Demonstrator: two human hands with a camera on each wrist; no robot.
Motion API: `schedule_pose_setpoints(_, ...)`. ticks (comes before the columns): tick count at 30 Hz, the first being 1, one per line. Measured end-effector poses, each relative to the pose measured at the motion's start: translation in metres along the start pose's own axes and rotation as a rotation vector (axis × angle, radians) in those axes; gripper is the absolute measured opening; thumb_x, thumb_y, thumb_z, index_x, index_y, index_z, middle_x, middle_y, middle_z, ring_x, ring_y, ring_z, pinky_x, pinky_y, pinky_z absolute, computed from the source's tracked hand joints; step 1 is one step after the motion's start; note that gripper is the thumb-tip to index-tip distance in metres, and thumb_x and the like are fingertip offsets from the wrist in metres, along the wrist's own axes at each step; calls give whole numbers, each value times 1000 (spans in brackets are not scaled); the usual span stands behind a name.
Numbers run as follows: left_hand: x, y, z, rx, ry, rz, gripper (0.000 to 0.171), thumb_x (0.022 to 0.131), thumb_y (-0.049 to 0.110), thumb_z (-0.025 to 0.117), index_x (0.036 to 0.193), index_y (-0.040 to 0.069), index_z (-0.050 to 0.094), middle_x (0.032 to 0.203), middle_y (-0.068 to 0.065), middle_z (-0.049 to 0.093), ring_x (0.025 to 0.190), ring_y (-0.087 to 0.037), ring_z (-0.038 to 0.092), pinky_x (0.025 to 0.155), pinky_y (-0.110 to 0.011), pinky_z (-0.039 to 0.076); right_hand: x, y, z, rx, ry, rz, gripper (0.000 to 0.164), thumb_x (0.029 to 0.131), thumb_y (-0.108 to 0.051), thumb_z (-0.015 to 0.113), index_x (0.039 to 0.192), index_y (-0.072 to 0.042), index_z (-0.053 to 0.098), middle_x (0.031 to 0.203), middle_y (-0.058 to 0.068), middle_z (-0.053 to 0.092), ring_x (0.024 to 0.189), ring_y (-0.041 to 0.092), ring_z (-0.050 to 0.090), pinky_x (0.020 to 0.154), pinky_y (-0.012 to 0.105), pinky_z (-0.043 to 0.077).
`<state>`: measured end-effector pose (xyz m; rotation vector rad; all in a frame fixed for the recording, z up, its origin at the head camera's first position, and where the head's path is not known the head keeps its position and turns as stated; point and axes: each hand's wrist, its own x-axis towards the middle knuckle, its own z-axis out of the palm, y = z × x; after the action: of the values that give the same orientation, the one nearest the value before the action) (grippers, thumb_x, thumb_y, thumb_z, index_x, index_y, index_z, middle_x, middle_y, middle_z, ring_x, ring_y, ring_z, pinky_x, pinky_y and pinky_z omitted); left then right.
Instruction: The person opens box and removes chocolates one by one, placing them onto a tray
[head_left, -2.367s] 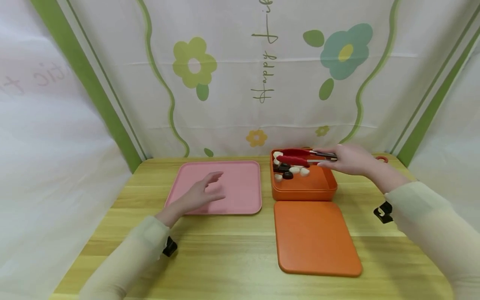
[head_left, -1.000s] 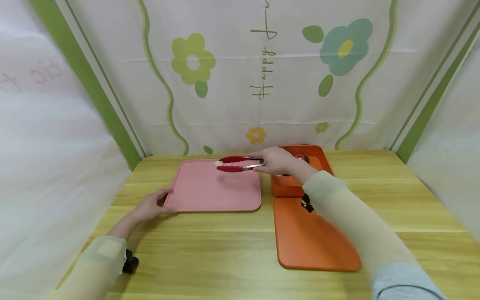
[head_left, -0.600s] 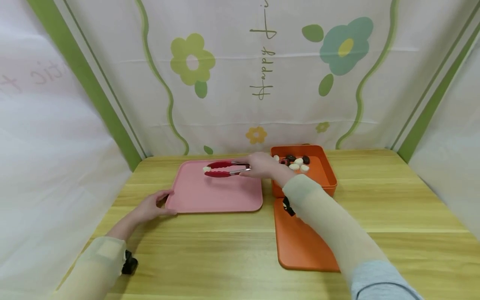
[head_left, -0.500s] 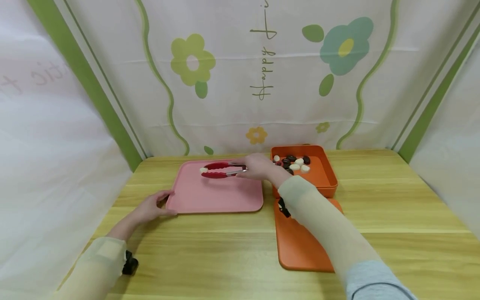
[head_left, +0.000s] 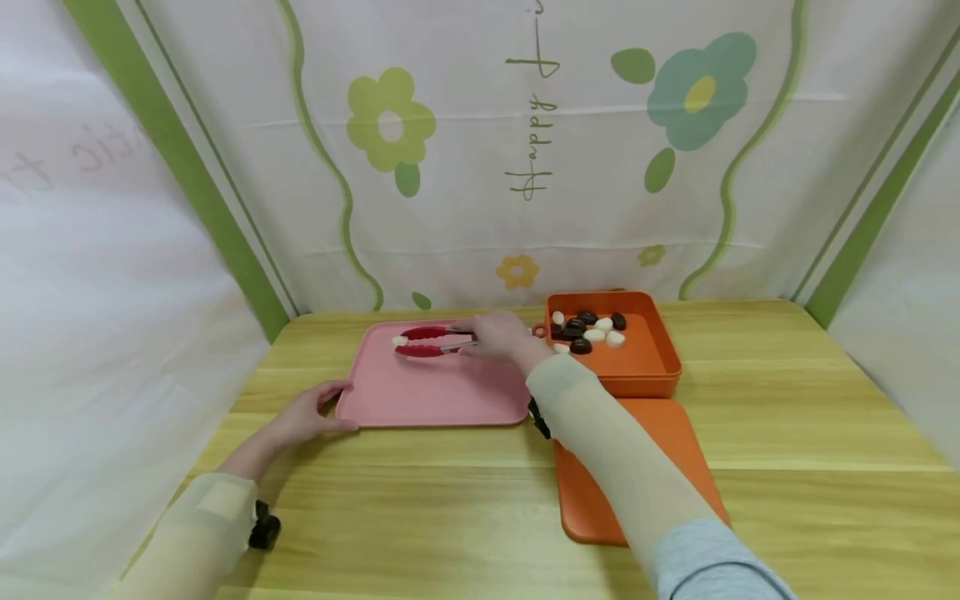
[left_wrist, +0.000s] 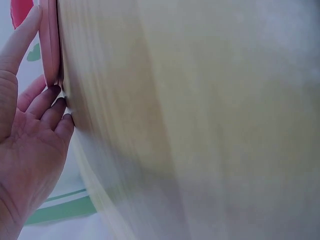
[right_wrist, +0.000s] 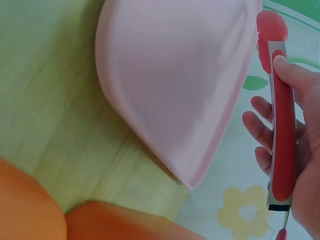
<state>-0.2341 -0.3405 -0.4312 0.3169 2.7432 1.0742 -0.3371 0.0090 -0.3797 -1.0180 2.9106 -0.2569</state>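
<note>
My left hand (head_left: pixel 303 414) holds the pink tray (head_left: pixel 435 400) at its front left corner. In the left wrist view its thumb lies on one side of the tray's rim (left_wrist: pixel 50 45) and the fingertips touch the edge from the other. My right hand (head_left: pixel 501 337) grips a pair of red-tipped metal tongs (head_left: pixel 427 351) by the handles, thumb along one arm. At the tips the tongs pinch a small white pebble-like piece (head_left: pixel 400 341) over the far left part of the tray. In the right wrist view the red tongs (right_wrist: pixel 283 135) appear edge-on and the piece is hidden.
An orange box (head_left: pixel 637 385) right of the tray holds several black and white pebble-like pieces (head_left: pixel 581 345). Its flat orange lid (head_left: pixel 678 454) lies in front, partly under my right forearm. A printed curtain (head_left: pixel 450 208) hangs behind the wooden table (head_left: pixel 420 508).
My right hand has carried the tongs from the box leftward over the tray, a white piece now showing between the tips. My left hand has moved from above the tray to its front left corner.
</note>
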Motion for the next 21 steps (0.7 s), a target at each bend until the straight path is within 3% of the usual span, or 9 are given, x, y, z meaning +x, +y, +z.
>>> schedule_pose_setpoints(3, 0, 0, 0, 2, 3, 0, 82, 78, 30, 84, 139, -8, 44, 143, -29, 41, 136, -44, 33, 109, -54, 27, 4, -1, 4, -10, -6, 26, 53, 93, -44, 63, 144, -34, 49, 98, -8, 67, 84, 13, 56, 69, 33, 47)
schedule_pose_setpoints(10, 1, 2, -2, -7, -9, 0, 82, 78, 30, 83, 139, -8, 43, 144, -30, 40, 136, -44, 31, 110, -55, 24, 12, 2, 11, 3, -18, 61, 53, 93, -46, 62, 143, -36, 48, 135, -4, 58, 116, 20, 56, 80, 38, 48)
schedule_pose_setpoints(21, 2, 0, -3, 7, -14, -5, 82, 79, 32, 83, 139, -7, 44, 144, -29, 41, 137, -43, 31, 111, -55, 23, 26, -5, 15, 67, -68, 47, 54, 95, -46, 60, 145, -32, 47, 140, -2, 53, 124, 22, 51, 86, 38, 47)
